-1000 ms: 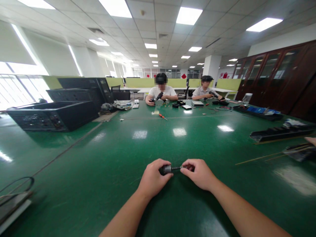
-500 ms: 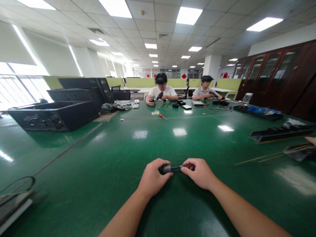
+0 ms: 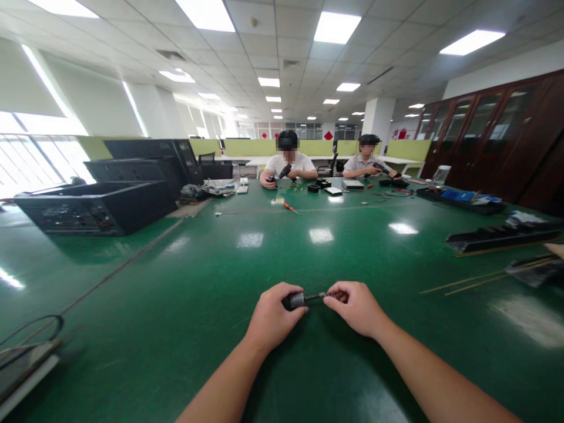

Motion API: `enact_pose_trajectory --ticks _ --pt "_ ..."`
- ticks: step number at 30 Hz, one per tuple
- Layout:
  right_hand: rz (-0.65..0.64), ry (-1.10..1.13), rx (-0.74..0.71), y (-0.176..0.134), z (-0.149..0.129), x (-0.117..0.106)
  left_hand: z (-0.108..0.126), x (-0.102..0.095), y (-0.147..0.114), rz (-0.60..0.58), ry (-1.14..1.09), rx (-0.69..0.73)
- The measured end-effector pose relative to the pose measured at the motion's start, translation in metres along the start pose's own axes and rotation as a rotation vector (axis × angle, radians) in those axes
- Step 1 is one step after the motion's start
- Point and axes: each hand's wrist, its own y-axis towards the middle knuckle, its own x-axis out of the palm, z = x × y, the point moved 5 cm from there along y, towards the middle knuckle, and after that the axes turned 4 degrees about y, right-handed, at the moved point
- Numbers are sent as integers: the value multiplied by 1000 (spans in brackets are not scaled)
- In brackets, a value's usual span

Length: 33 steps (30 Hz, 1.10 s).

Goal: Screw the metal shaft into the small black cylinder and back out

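Observation:
Near the front of the green table, my left hand [image 3: 274, 317] is closed around a dark cylinder with a grey metal collar [image 3: 297, 300]. From the collar a thin metal shaft [image 3: 314, 296] runs to the right. My right hand [image 3: 355, 305] is closed, with thumb and fingertips pinching small metal pieces at the shaft's far end [image 3: 331, 295]. Fingers cover part of these pieces, so their exact kind is unclear. The cylinder's back end is hidden in my left palm. Both hands are just above the tabletop.
Black computer cases [image 3: 101, 205] stand at left. An orange screwdriver [image 3: 289, 208] lies mid-table. At right are black trays [image 3: 493, 238] and thin yellow rods [image 3: 476, 282], beside another person's hand [image 3: 556, 249]. Two people [image 3: 291, 164] sit opposite, each holding a dark power tool.
My hands stay almost in place, the right one shifting very slightly. At the right, one of the thin yellow rods has slid a little to the left.

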Motion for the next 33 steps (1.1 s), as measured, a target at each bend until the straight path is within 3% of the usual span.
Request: enact_pose_trajectory --ticks 14,23,33 --pt "22 77 34 4 5 -3 -6 -6 2 87 23 -62" --pt "20 173 57 6 11 -3 -27 -5 6 161 -238 -250" --pt "28 259 54 10 19 -2 -29 -4 7 154 -395 -276"
